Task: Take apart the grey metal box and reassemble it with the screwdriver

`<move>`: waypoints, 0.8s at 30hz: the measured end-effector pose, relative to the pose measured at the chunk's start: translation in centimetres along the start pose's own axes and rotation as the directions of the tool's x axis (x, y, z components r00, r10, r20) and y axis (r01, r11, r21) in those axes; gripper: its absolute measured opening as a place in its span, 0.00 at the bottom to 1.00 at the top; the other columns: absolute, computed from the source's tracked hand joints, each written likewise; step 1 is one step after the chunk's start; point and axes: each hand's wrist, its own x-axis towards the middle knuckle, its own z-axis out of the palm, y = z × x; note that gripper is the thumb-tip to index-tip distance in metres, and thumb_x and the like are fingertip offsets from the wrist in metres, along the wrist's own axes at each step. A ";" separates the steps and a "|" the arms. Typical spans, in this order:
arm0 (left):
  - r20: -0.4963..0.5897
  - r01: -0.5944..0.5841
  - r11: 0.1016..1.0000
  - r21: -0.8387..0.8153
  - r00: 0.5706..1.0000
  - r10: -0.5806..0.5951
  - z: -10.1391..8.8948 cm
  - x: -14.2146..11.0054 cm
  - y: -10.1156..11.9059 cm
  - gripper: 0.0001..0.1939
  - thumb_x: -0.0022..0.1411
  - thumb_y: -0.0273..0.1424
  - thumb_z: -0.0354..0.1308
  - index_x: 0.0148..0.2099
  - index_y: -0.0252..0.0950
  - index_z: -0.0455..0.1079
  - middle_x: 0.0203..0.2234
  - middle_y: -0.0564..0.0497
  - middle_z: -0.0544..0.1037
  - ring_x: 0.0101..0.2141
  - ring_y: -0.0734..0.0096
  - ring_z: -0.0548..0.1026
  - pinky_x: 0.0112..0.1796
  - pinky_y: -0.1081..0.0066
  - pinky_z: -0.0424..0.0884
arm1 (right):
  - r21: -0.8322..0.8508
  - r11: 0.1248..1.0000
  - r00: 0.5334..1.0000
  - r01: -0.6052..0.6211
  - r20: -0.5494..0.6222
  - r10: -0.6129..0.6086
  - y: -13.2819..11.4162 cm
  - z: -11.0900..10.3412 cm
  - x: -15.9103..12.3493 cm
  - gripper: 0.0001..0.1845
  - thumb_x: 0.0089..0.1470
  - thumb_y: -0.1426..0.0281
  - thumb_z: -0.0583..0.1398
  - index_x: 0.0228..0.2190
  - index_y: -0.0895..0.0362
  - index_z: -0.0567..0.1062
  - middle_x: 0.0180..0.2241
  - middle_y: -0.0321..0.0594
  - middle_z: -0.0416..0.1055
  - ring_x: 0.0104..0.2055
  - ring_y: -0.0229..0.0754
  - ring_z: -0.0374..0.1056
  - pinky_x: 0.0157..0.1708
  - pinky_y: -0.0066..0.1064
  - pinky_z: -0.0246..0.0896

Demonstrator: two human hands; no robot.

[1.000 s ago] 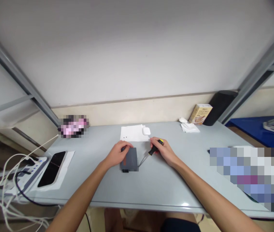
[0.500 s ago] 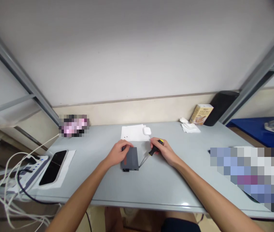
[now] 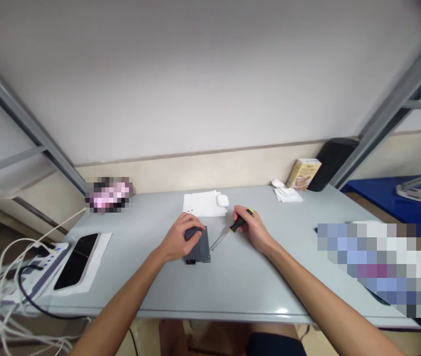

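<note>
Dark grey and flat, a box (image 3: 203,249) lies on the pale tabletop (image 3: 245,287) straight in front of the seated person, between the two hands, which are well apart from each other. The left hand (image 3: 180,236) is laid over the box's far left part, fingers and thumb bent toward its far edge; from where I stand I cannot tell whether it grips the box or only presses on it. A black port-like piece (image 3: 190,262) shows at the left of the box's near edge. The right hand (image 3: 254,231) is closed around the black and yellow handle of a screwdriver (image 3: 238,225), whose thin shaft slants down and leftward to end just beside the box's right side; whether the tip touches anything is too small to make out. Beyond the box lies a white sheet of paper (image 3: 201,201) with two tiny dark specks (image 3: 190,210) near its front left corner and a rounded white case (image 3: 222,200) at its right edge. Toward the back right are crumpled tissue (image 3: 288,195), a yellow carton (image 3: 304,174) and a black cylinder (image 3: 329,168) leaning behind it. Over on the left, a dark-screened phone (image 3: 76,261) rests near a power strip (image 3: 47,269) and looping white cables (image 3: 4,279).
</note>
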 end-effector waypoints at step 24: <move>0.134 -0.043 0.997 0.061 0.990 0.034 0.8 0.1 0.3 0.08 0.68 0.28 0.58 0.45 0.42 0.78 0.45 0.44 0.78 0.49 0.58 0.74 0.57 0.55 0.69 | -0.112 0.993 0.997 0.039 0.076 -0.030 -1.0 0.4 -0.7 0.26 0.58 0.46 0.62 0.22 0.54 0.70 0.20 0.31 0.59 0.23 0.37 0.56 0.27 0.32 0.52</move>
